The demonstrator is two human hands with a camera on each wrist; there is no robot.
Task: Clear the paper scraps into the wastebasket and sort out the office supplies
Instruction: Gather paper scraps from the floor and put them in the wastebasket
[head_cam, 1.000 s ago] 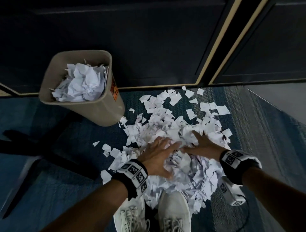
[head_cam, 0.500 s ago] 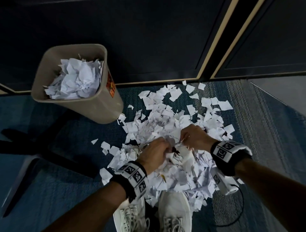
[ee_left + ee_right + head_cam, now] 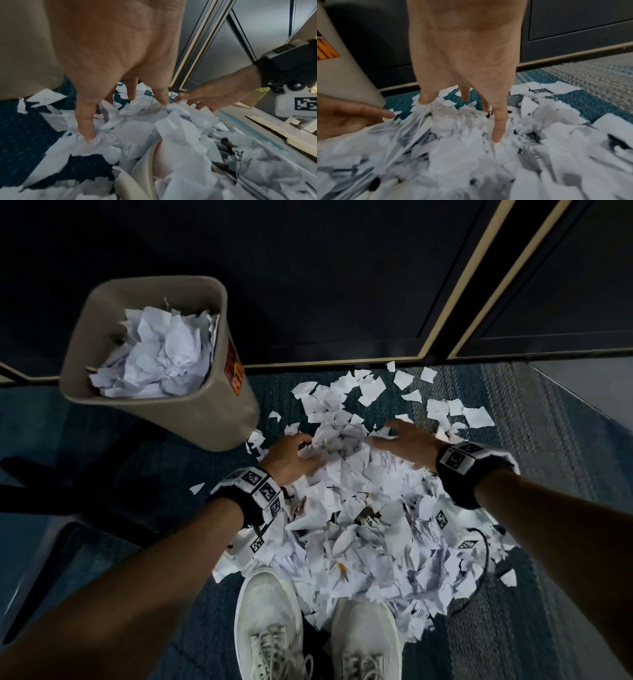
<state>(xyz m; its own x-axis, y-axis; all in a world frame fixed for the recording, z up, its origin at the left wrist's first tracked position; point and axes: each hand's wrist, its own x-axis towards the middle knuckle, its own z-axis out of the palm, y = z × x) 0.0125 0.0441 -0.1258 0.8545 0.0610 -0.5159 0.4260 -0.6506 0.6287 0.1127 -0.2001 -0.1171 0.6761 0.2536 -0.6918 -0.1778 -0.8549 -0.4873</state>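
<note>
A heap of torn white paper scraps (image 3: pixel 359 508) covers the blue carpet in front of my shoes. My left hand (image 3: pixel 291 455) lies on the heap's far left part, fingers spread, tips pressing into the scraps (image 3: pixel 130 129). My right hand (image 3: pixel 400 441) lies on the far right part, also spread, with its fingertips (image 3: pixel 498 136) down in the paper. Neither hand holds anything. The beige wastebasket (image 3: pixel 212 412) stands at the upper left, full of crumpled paper. An orange pencil tip (image 3: pixel 342 568) and a dark labelled item (image 3: pixel 367 517) peek out of the heap.
Dark cabinet fronts with tan trim (image 3: pixel 442 313) close off the far side. My white shoes (image 3: pixel 270 621) stand at the heap's near edge. A black cable (image 3: pixel 483 573) loops at the right. A dark chair base (image 3: pixel 68 494) lies left of me. Flat cardboard (image 3: pixel 274 129) lies at the right.
Half a second ago both hands were bunched together on scraps mid-heap. Now they have spread flat, moved apart and reached to the far part of the heap.
</note>
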